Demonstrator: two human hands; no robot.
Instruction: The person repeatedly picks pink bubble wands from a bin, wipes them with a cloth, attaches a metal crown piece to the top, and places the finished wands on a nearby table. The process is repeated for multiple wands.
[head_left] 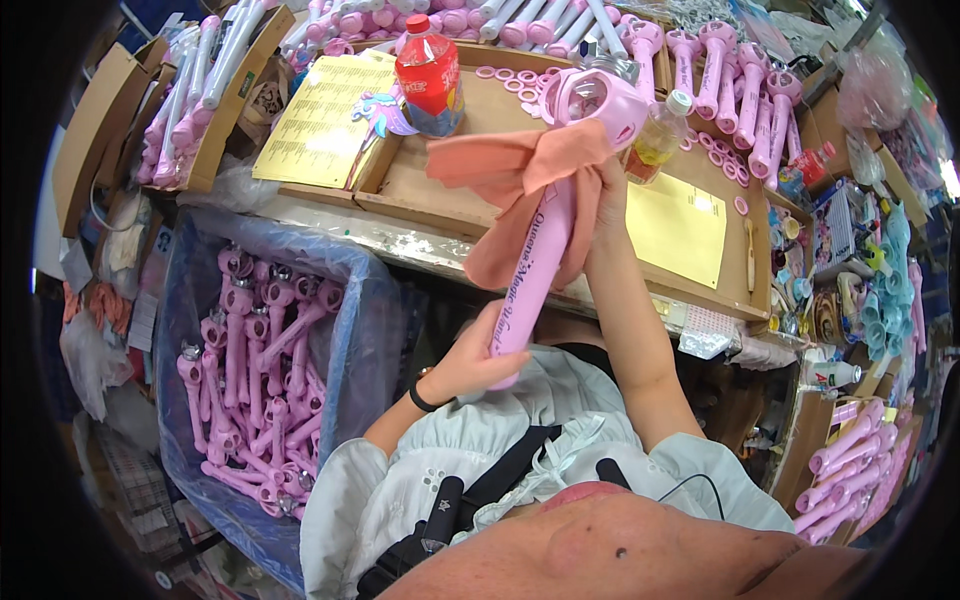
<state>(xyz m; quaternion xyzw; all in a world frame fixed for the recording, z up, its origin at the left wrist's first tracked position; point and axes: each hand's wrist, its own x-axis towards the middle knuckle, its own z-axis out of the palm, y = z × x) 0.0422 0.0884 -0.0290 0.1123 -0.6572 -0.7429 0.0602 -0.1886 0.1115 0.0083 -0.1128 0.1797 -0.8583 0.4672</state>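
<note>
- One pink wand [541, 265] — my left hand [474, 352] grips its lower handle.
- My right hand [607, 206] clasps orange cloth [543, 157] around its upper shaft.

The pink toy wand [545, 255] at centre is smooth, glossy plastic, the orange rag [560, 155] matt cloth, the blue liner [368, 310] at lower left creased plastic film.

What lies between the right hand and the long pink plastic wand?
In the head view, draped orange cloth lies between the right hand and the wand.
</note>
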